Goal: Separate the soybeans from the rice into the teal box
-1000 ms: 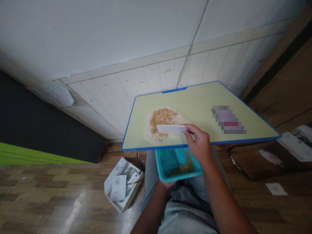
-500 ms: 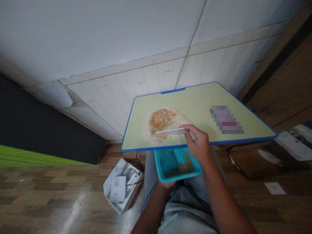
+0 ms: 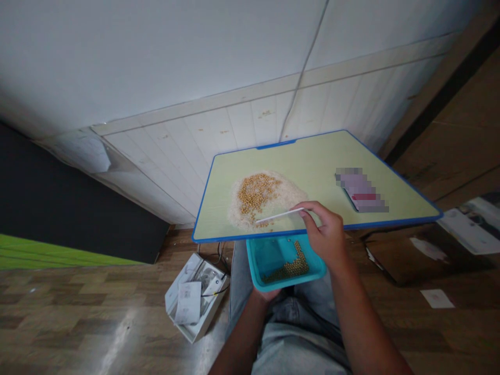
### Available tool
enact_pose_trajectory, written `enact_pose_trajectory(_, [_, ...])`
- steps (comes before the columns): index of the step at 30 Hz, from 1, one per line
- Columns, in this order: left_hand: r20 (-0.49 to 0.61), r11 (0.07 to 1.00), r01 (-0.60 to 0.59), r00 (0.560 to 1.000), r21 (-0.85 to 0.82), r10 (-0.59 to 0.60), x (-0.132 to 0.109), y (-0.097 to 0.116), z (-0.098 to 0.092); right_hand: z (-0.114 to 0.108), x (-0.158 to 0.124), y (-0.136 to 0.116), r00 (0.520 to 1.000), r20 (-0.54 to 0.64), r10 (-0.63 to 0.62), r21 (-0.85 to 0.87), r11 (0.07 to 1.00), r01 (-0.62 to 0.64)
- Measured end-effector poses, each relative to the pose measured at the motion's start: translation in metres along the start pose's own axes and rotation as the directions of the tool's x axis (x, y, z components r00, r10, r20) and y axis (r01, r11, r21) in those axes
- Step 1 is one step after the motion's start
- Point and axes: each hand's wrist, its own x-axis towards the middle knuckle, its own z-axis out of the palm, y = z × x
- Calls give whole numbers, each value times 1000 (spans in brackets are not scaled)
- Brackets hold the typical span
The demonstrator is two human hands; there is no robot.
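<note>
A thin white strip (image 3: 279,214) is pinched in my right hand (image 3: 326,229), its far end low over the near edge of a pile. That pile is yellow round beans (image 3: 253,191) lying on pale, rice-like grains (image 3: 291,192). Below the table's front edge, my left hand (image 3: 267,294) holds a turquoise tray (image 3: 253,260) from beneath; most of its fingers are hidden under it. Round beans (image 3: 295,266) lie in the tray's right and near parts. A few loose beans (image 3: 269,225) sit near the strip.
The pale green table (image 3: 312,156) has a blue rim and stands against the wall. A blurred-out flat object (image 3: 361,191) lies on its right side. A white box with papers (image 3: 195,297) is on the floor at left, a brown carton (image 3: 406,250) at right.
My right hand has moved slightly right and toward me with the strip, whose far end is now lower and further right. The tray has barely moved.
</note>
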Motion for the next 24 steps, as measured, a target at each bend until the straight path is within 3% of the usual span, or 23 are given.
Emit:
enact_pose_trajectory(5, [79,999,-24,997,24,22,6,-3,-8,-3,-1,-1,999,-31,10,0,1000,-10])
enact_pose_trajectory(12, [98,994,-64,994,85,56,17,-9,-27,-8,-4,4,999,-38,37,3,999,-37])
enact_pose_trajectory(24, [23,991,-79,997,106,77,10,-6,-16,-12,-6,8,982,-182,54,-77,995,-69])
